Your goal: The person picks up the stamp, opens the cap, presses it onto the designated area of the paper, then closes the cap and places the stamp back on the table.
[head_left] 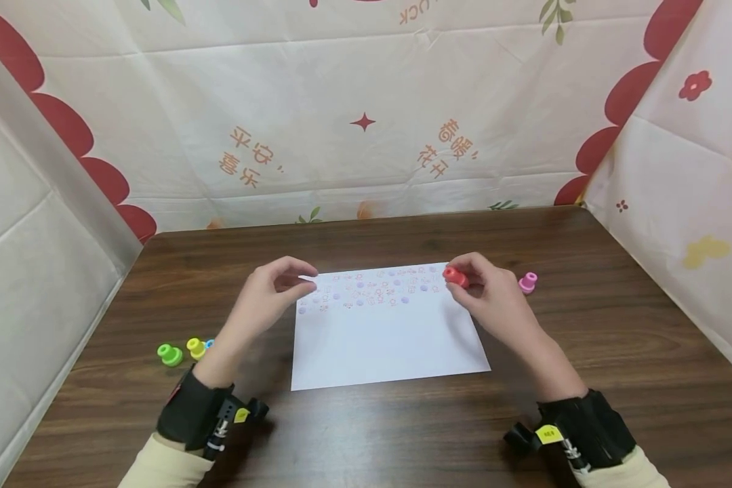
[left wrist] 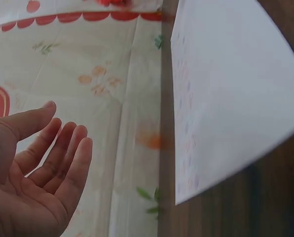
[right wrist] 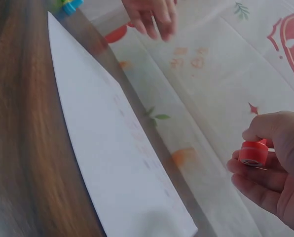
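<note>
A white sheet of paper (head_left: pixel 384 346) lies on the table, with rows of small red and purple stamped prints along its far part. Above its far right corner my right hand (head_left: pixel 494 295) pinches a red stamp (head_left: pixel 455 276) between thumb and fingers. In the right wrist view the red stamp (right wrist: pixel 253 153) shows its round printing face. My left hand (head_left: pixel 268 295) hovers by the paper's far left corner, fingers loosely bent and holding nothing. The left wrist view shows the left hand (left wrist: pixel 43 173) with its palm bare.
A pink stamp (head_left: pixel 527 283) stands right of the paper, beyond my right hand. On the left are a green stamp (head_left: pixel 170 355), a yellow stamp (head_left: pixel 196 348) and a blue one (head_left: pixel 210 343) partly behind my left forearm. A patterned cloth (head_left: pixel 341 81) hangs behind the wooden table (head_left: pixel 366 440).
</note>
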`<action>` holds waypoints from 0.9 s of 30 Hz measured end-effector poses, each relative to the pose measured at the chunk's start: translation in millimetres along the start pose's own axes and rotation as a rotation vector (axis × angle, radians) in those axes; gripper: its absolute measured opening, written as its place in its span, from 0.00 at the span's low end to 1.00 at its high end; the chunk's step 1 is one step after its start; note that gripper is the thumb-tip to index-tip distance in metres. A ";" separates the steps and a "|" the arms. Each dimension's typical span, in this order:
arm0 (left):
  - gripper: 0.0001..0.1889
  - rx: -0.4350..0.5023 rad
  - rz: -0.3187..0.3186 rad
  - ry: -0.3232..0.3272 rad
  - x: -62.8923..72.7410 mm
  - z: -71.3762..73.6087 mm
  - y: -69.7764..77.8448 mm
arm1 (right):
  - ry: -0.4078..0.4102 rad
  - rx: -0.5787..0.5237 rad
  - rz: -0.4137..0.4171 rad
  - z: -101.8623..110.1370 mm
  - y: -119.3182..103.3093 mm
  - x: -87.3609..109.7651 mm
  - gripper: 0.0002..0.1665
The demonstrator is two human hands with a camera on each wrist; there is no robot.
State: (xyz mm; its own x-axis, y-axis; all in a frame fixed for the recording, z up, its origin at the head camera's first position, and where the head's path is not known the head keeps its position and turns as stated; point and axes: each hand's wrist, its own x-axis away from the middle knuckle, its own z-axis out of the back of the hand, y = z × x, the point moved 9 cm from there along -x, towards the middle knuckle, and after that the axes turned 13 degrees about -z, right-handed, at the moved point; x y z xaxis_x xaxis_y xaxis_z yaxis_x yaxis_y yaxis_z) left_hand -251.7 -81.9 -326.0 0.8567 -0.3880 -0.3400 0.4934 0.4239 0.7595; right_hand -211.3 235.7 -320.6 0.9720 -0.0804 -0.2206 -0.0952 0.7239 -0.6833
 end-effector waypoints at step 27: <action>0.17 -0.471 0.121 0.059 84.0 132.8 -61.6 | 0.200 0.081 -0.192 84.4 84.5 3.4 0.21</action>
State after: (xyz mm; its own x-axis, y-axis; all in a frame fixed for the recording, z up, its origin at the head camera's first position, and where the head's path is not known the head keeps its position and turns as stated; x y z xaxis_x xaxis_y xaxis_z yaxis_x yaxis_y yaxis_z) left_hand -230.1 -249.2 -327.7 0.9123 -0.2723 -0.3059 0.3929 0.7924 0.4666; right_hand -197.9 354.5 -320.3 0.9084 -0.3490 -0.2305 0.1120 0.7340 -0.6699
